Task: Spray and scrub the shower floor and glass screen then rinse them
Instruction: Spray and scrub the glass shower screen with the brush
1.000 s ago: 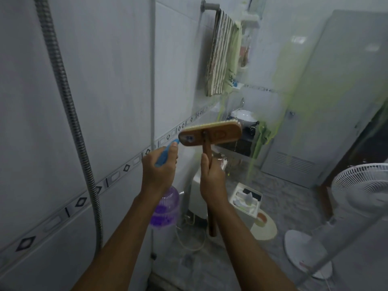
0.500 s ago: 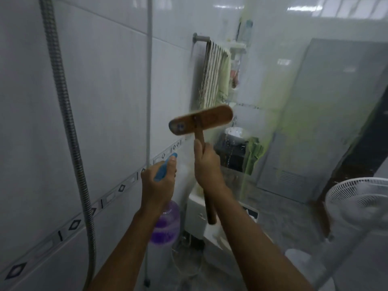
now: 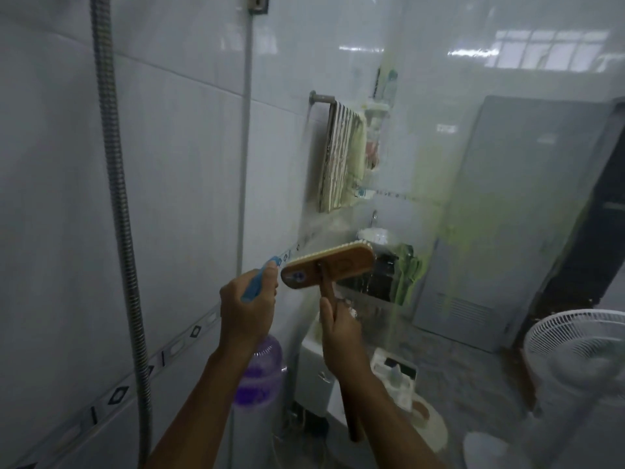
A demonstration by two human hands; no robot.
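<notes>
My right hand grips the wooden handle of a scrub brush. The brush's oblong wooden head is raised at chest height with its bristles against the glass screen. Greenish cleaner streaks run down the glass. My left hand holds a spray bottle by its blue trigger top; the purple body hangs below the hand. The bottle is just left of the brush head, close to the tiled wall. The shower floor is out of view.
A metal shower hose hangs down the tiled wall on the left. Behind the glass are a towel on a rail, a sink, a toilet, a grey door and a white standing fan.
The brush swept up the glass and has come back down, its head now tilted up to the right. My left hand with the bottle stayed beside it.
</notes>
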